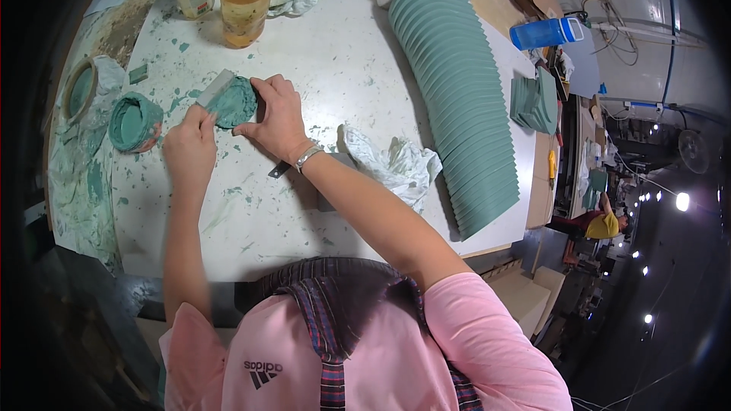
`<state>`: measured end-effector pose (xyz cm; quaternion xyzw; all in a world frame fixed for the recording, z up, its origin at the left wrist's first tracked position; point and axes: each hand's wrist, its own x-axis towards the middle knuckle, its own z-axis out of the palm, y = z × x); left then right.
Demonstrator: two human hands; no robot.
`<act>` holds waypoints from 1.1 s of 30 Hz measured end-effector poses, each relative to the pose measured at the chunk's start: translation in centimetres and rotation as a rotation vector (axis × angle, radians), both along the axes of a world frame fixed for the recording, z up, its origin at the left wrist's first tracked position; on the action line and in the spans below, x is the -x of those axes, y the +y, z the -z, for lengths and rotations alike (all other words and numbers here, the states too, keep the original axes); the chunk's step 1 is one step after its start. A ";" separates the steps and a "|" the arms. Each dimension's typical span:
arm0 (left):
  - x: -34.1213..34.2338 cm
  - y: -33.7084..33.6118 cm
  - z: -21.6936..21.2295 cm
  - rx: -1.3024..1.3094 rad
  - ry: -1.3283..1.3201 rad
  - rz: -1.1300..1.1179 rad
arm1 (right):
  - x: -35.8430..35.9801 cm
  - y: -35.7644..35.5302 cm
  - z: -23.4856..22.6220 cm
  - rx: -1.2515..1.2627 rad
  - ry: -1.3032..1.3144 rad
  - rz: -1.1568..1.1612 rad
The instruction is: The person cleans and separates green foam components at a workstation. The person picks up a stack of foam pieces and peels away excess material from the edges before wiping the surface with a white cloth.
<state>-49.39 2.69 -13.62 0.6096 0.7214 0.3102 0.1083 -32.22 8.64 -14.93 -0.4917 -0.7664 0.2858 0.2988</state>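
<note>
Putty lump (234, 103), green and soft, sits on the surface (335, 68); judged sticky and easily deformed. Your left hand (190, 148) pinches a scraper blade (215, 87) against it; right hand (278, 118) fingers press together on its edge.

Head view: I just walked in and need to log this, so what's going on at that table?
A person presses a green lump on the white table between both hands. The left hand holds a flat scraper against it; the right hand grips its other side. A long row of green discs lies to the right.
</note>
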 end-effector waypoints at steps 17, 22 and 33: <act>-0.1 0.0 0.3 0.016 -0.090 -0.054 | -0.1 0.0 0.3 -0.019 0.006 -0.014; 0.1 -0.5 -0.3 -0.049 -0.080 -0.086 | 0.0 0.0 0.4 -0.027 0.030 -0.027; -0.6 -0.7 0.4 -0.061 -0.049 -0.024 | 0.1 0.1 0.4 -0.016 0.012 0.000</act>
